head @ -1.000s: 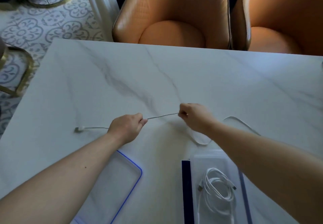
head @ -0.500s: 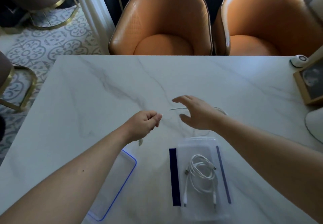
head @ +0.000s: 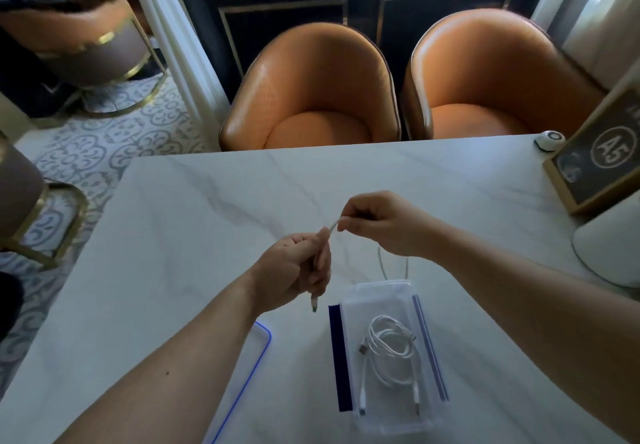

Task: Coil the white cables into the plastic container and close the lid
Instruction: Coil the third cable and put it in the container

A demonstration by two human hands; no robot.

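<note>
White coiled cable [head: 391, 353] already lies in the clear plastic container [head: 377, 296]; my left hand [head: 294, 270] grips and right hand [head: 377, 222] pinches a second thin white cable [head: 331, 228] above the tabletop [head: 180, 229], uncoiled. Blue-rimmed lid [head: 251, 350] lies alongside, off.

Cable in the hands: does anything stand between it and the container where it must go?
Nothing visible does. The container stands open near the held cable; its lid lies apart, to the left. One coiled cable already lies inside.

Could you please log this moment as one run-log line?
phase: coiling loose cable | left hand: grips loose cable | right hand: pinches it | container: open, coiled cable inside | lid: on table
</note>
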